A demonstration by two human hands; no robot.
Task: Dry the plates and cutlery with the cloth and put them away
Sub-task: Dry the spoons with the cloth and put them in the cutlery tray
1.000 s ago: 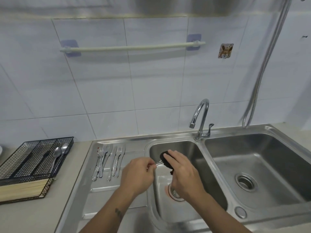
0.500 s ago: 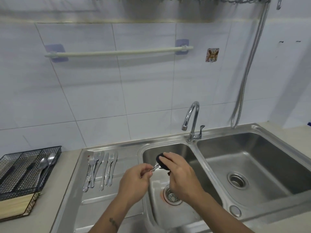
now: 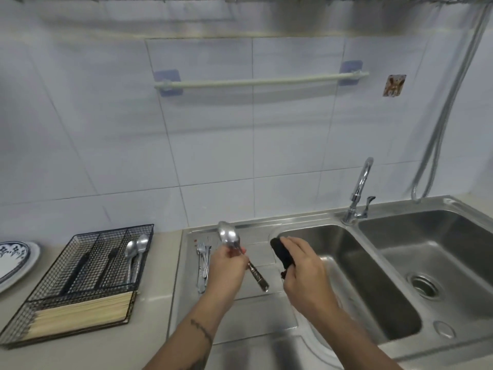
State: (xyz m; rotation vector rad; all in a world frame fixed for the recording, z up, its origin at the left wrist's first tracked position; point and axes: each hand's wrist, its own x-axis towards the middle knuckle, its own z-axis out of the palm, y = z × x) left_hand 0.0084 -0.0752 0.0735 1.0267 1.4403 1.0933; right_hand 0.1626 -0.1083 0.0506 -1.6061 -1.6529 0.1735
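Spoon (image 3: pixel 230 237) lifted off cloth (image 3: pixel 282 254) | over drainboard (image 3: pixel 256 311) edge

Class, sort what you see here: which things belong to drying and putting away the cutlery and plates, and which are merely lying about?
Belongs to the job:
spoon held in the left hand
dark cloth in the right hand
forks on the drainboard
wire cutlery tray
plate

Just lying about:
faucet
towel rail
spray hose
chopsticks
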